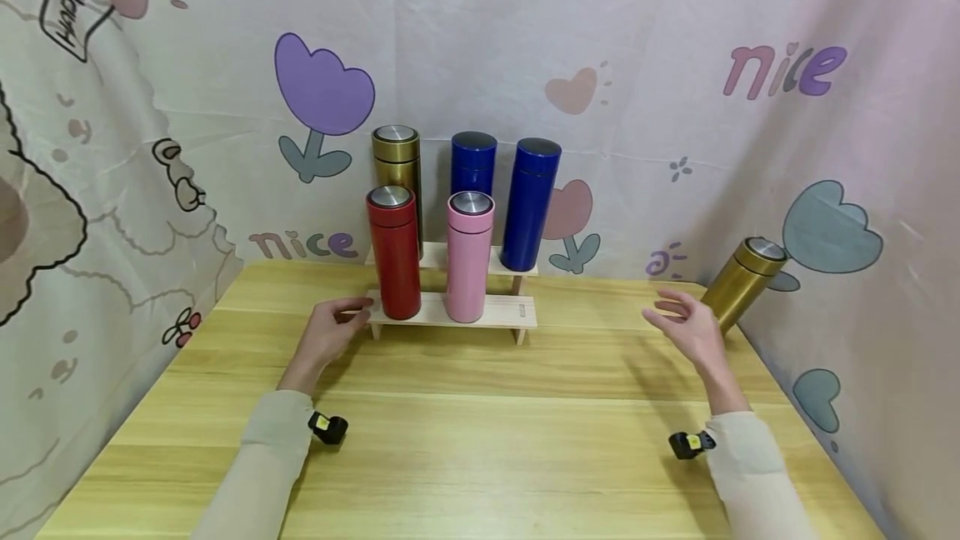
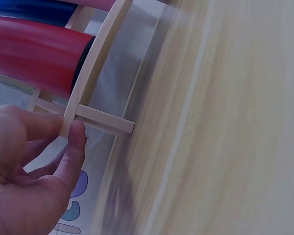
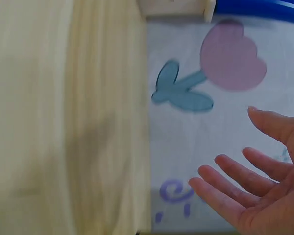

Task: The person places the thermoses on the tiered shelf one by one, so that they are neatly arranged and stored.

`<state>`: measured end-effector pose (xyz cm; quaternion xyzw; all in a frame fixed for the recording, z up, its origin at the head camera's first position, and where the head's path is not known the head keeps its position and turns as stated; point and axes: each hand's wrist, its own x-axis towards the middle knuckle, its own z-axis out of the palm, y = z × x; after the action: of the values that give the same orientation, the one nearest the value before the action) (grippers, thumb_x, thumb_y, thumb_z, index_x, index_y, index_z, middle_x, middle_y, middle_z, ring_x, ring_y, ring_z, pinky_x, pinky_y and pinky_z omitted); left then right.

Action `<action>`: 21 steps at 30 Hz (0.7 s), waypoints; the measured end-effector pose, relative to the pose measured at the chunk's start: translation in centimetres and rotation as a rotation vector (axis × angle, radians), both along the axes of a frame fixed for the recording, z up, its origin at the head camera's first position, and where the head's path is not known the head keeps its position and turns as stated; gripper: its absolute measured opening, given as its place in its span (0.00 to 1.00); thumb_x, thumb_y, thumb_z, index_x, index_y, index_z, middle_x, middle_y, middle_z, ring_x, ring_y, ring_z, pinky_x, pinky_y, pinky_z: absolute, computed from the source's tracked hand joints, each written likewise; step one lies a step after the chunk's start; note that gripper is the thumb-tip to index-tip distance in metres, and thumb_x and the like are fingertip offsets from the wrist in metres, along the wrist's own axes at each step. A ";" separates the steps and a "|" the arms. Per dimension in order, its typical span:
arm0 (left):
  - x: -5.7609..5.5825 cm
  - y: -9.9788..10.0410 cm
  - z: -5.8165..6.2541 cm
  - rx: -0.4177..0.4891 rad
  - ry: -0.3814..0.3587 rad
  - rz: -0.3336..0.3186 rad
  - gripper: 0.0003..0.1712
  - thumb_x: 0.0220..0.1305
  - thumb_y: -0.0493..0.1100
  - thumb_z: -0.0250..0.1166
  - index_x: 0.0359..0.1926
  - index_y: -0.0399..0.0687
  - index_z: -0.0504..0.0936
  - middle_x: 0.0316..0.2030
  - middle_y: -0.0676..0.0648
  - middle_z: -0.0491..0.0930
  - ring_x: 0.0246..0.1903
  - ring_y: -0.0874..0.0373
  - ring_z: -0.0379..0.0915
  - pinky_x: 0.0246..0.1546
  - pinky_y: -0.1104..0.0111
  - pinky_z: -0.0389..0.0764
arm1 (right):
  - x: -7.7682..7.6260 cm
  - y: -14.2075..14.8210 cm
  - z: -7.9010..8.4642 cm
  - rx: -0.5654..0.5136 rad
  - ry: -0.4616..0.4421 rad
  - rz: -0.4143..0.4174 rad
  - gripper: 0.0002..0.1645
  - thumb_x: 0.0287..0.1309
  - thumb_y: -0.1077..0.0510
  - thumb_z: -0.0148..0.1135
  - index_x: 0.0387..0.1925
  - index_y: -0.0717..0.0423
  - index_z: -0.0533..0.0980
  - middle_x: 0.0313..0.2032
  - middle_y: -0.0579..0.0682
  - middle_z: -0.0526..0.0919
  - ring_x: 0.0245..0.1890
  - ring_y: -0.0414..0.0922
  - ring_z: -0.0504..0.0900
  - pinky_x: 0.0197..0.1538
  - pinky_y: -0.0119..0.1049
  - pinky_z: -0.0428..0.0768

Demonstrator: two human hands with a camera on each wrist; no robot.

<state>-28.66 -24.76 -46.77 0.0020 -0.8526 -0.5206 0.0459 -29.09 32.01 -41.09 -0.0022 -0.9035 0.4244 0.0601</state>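
Note:
My left hand [image 1: 330, 332] pinches the left end of a two-tier wooden rack [image 1: 429, 312] between thumb and fingers; the left wrist view shows the grip on the lower board [image 2: 94, 61]. On that board stand a red thermos bottle [image 1: 397, 261] and a pink thermos bottle [image 1: 467, 269]. Behind them, the upper board bears a gold thermos bottle [image 1: 396, 152] and two blue ones, the right blue thermos bottle [image 1: 530, 207] slightly tilted. My right hand [image 1: 690, 327] hovers with fingers spread and holds nothing. Just beyond it, another gold thermos bottle [image 1: 738, 286] leans at the table's right side.
The wooden table [image 1: 480, 448] runs up to a patterned cloth backdrop [image 1: 637, 23] at the back and both sides. A small black wrist camera [image 1: 327, 427] sits on the left sleeve, another black camera [image 1: 690, 444] on the right sleeve.

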 end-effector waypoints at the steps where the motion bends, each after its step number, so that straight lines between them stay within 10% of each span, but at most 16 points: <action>1: 0.0 0.0 0.0 0.003 0.001 0.000 0.21 0.77 0.41 0.59 0.64 0.36 0.80 0.64 0.32 0.78 0.56 0.41 0.79 0.40 0.79 0.78 | 0.1 0.6 -0.1 0.008 0.001 -0.007 0.44 0.69 0.40 0.64 0.74 0.61 0.65 0.67 0.69 0.75 0.64 0.68 0.77 0.48 0.26 0.82; 5: 0.0 -0.1 -0.1 0.008 0.003 0.000 0.21 0.77 0.41 0.60 0.64 0.36 0.80 0.64 0.32 0.78 0.56 0.41 0.79 0.40 0.79 0.78 | 0.7 2.7 -0.7 0.053 0.010 -0.055 0.42 0.70 0.41 0.64 0.71 0.65 0.67 0.65 0.71 0.76 0.63 0.67 0.77 0.41 0.16 0.74; 12: 0.2 0.0 0.1 0.005 -0.005 0.004 0.21 0.77 0.41 0.60 0.64 0.37 0.80 0.64 0.32 0.78 0.57 0.41 0.79 0.40 0.79 0.78 | 1.5 5.8 -1.4 0.126 -0.020 -0.153 0.39 0.69 0.40 0.64 0.67 0.65 0.71 0.63 0.70 0.79 0.60 0.62 0.77 0.42 0.28 0.73; 18: 0.0 -0.1 -0.1 -0.011 0.014 0.011 0.20 0.76 0.41 0.60 0.63 0.36 0.81 0.63 0.32 0.79 0.54 0.45 0.80 0.39 0.79 0.79 | 1.2 7.7 -1.8 0.131 -0.056 -0.226 0.38 0.67 0.43 0.66 0.64 0.68 0.73 0.60 0.71 0.80 0.42 0.34 0.79 0.35 0.21 0.74; 21: -0.1 0.0 -0.2 -0.011 0.023 0.006 0.20 0.76 0.40 0.60 0.63 0.35 0.81 0.63 0.31 0.79 0.54 0.46 0.81 0.39 0.78 0.79 | 1.2 8.5 -2.0 0.105 -0.098 -0.258 0.39 0.68 0.43 0.65 0.65 0.70 0.71 0.62 0.73 0.77 0.44 0.43 0.82 0.34 0.21 0.75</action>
<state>-28.71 -24.81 -46.93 -0.0016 -0.8547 -0.5159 0.0573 -27.90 40.46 -43.13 -0.1357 -0.9185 0.3647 0.0702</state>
